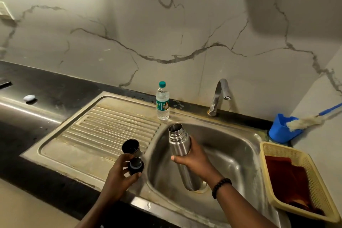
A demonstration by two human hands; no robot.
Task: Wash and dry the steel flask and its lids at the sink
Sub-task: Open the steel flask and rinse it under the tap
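Note:
The steel flask (180, 142) stands open-mouthed and slightly tilted inside the sink basin (236, 157), its base near the drain. My right hand (196, 159) grips it around the middle. My left hand (121, 174) holds a small dark inner lid (136, 164) just above the drainboard's near right corner. The cup-shaped outer lid (130, 146) sits mouth-up on the drainboard (103, 127), just beyond that hand.
A plastic water bottle (162, 102) stands at the back of the drainboard. The tap (219, 96) rises behind the basin, no water running. A blue holder (282, 130) with a bottle brush (307, 121) and a yellow basket (299, 181) holding a red cloth sit right.

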